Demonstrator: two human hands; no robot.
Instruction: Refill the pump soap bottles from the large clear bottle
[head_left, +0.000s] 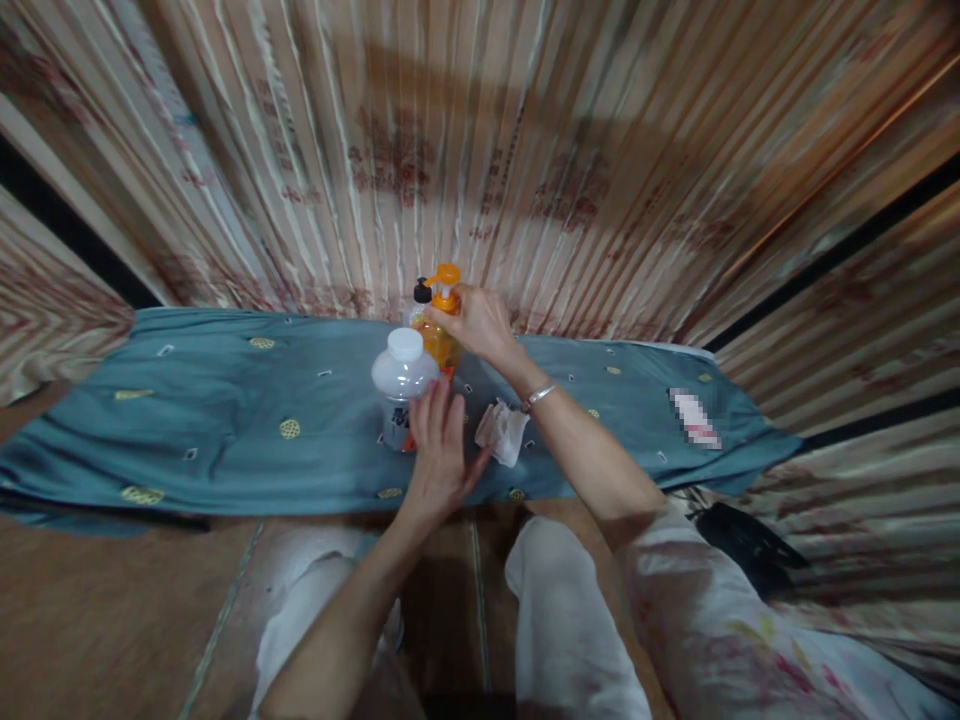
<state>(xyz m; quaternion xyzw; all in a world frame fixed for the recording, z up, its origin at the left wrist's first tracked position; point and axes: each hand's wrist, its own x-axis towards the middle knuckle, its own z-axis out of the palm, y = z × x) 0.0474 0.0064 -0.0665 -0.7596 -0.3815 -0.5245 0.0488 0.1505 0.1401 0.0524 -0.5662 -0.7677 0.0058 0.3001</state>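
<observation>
My right hand [480, 322] wears a bracelet at the wrist and has its fingers closed around the upper part of an orange pump bottle [442, 345]. Just behind that bottle on the left stands a smaller one with a black pump top [422, 290], partly hidden. In front is a large clear bottle with a white cap [403, 372], upright on the cloth. My left hand [441, 450] has its fingers stretched out against or right beside this bottle's right side; contact is hard to tell. A crumpled white tissue or cloth [504, 432] lies between my forearms.
A teal cloth with pineapple prints [225, 420] covers the long narrow surface. A blurred white and pink item [695, 418] lies near its right end. Pleated, patterned curtains [450, 150] hang close behind and at the sides. Below are my knees and a tiled floor [112, 610].
</observation>
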